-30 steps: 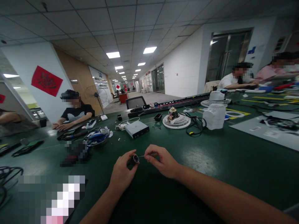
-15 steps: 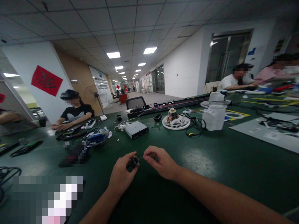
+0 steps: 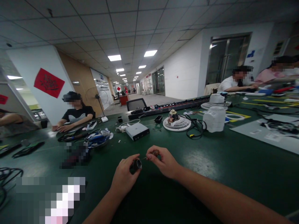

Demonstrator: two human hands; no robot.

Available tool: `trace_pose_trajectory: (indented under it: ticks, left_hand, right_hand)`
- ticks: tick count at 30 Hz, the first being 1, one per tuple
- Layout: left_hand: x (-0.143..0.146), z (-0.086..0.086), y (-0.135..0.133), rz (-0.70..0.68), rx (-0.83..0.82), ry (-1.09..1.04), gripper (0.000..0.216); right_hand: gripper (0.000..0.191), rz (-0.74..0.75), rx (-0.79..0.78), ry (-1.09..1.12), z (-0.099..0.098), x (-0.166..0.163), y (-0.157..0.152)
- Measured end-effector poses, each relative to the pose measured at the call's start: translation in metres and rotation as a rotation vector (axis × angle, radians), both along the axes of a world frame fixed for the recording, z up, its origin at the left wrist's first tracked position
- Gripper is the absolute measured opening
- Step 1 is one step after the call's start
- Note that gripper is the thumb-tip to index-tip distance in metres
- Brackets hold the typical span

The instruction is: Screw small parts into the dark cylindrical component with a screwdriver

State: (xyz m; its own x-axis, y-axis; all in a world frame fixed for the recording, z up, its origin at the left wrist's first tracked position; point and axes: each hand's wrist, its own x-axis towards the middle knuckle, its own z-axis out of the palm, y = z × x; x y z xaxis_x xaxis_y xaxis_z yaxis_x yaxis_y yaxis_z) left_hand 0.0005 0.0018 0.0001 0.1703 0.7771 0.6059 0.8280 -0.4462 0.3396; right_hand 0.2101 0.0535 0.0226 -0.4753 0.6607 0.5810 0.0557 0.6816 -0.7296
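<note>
A small black cylindrical part [image 3: 136, 165] with a pale ring at its end is pinched between the thumb and fingers of my left hand [image 3: 125, 174]. Its ringed end faces right. My right hand [image 3: 163, 161] is closed on a small screwdriver [image 3: 155, 152] with a brownish handle. The screwdriver's thin shaft points left toward the black part, and a small gap seems to lie between tip and ring. Both hands are held above the green tabletop [image 3: 168, 199].
Beyond my hands lie a silver disc drive [image 3: 137, 130], a white fan grille with an exposed motor [image 3: 177, 123], a black cable [image 3: 196, 132] and a white plastic housing [image 3: 214, 119]. A grey board [image 3: 263, 137] lies right. People sit at the far left and right.
The black part has turned slightly and shifted right with my left hand. The screwdriver now tilts more, its tip lower than its handle. The whole view has shifted a little.
</note>
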Motion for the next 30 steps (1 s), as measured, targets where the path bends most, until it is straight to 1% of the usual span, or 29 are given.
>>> trace_pose_trajectory:
  ticks: [5,11,16,19,22,24,28,30]
  left_hand:
    - [-0.0002,-0.001,0.0008,0.003,-0.027,0.007,0.05]
    - [0.0008,-0.0001,0.0002,-0.021,-0.032,0.012,0.049]
    - [0.0013,0.0016,0.0001,0.02,-0.035,0.014,0.047]
    - [0.0014,0.0011,-0.0001,0.038,-0.03,0.012,0.046]
    - [0.002,0.0009,-0.0014,-0.001,-0.032,0.049,0.046]
    - [0.0027,0.0012,-0.0025,-0.02,-0.027,0.071,0.046]
    - [0.0035,0.0018,-0.0031,0.004,-0.012,0.074,0.046]
    - [0.0033,0.0019,-0.0029,0.004,-0.014,0.08,0.047]
  right_hand:
    - [0.021,-0.039,0.015,-0.053,0.0033,0.0011,-0.0015]
    - [0.021,0.053,-0.031,0.009,0.0064,0.0025,-0.0028]
    - [0.019,-0.031,0.021,-0.012,0.0027,0.0013,-0.0003]
    - [0.02,-0.008,0.017,-0.029,0.0032,0.0018,-0.0011]
    - [0.021,0.036,-0.018,0.015,0.0039,0.0031,-0.0016]
    - [0.02,0.019,-0.025,0.044,0.004,0.0038,-0.0008]
    - [0.02,-0.065,0.002,0.013,0.004,0.0038,0.0014]
    - [0.022,-0.03,-0.008,-0.004,0.0039,0.0032,0.0015]
